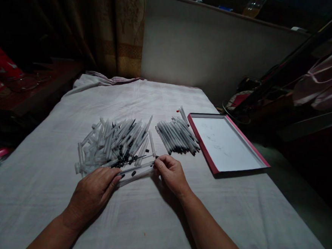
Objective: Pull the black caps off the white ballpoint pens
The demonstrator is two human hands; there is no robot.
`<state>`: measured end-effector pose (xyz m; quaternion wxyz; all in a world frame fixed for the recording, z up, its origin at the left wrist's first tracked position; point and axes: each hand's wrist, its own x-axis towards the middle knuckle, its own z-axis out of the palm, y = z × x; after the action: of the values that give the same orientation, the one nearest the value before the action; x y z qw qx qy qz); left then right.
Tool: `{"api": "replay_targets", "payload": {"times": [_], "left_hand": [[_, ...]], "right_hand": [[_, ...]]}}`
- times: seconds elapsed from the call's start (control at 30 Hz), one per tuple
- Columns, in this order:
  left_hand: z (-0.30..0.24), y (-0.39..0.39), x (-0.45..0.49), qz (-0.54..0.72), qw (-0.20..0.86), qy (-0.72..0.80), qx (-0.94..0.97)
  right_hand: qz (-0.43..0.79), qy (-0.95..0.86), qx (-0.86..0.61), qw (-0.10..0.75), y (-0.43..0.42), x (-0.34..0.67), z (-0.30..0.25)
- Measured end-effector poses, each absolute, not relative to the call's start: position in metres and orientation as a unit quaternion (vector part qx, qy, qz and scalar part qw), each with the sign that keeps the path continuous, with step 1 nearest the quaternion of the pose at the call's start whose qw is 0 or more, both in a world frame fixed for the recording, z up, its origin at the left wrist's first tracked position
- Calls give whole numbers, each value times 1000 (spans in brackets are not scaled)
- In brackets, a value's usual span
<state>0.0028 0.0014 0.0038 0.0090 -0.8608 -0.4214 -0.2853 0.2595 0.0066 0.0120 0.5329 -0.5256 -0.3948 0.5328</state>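
Observation:
A slim pen point(136, 168) with a clear barrel stretches between my two hands at a slight tilt. My left hand point(95, 188) is closed, with thumb and fingers pinching its left end. The fingertips of my right hand point(171, 173) are closed at its right end, where a small dark part shows. To the left lies a loose pile of clear pen barrels, caps and dark parts point(116, 138). Small black plugs point(133, 173) are scattered on the cloth by my hands. A row of pens with black tips point(178, 135) lies beyond my right hand.
A shallow box lid with a red rim point(206, 154) lies to the right of the pen row. Pale cloth point(148, 222) covers the bed-like surface, against a wall point(188, 46). A curtain point(130, 27) hangs at the back left. Dark clutter stands off the right edge.

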Motion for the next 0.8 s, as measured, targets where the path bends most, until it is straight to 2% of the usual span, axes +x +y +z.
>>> {"api": "replay_targets", "payload": {"times": [0.8], "left_hand": [[10, 0, 7, -287, 36, -400, -870]], "right_hand": [[533, -420, -503, 535, 5, 267, 11]]}}
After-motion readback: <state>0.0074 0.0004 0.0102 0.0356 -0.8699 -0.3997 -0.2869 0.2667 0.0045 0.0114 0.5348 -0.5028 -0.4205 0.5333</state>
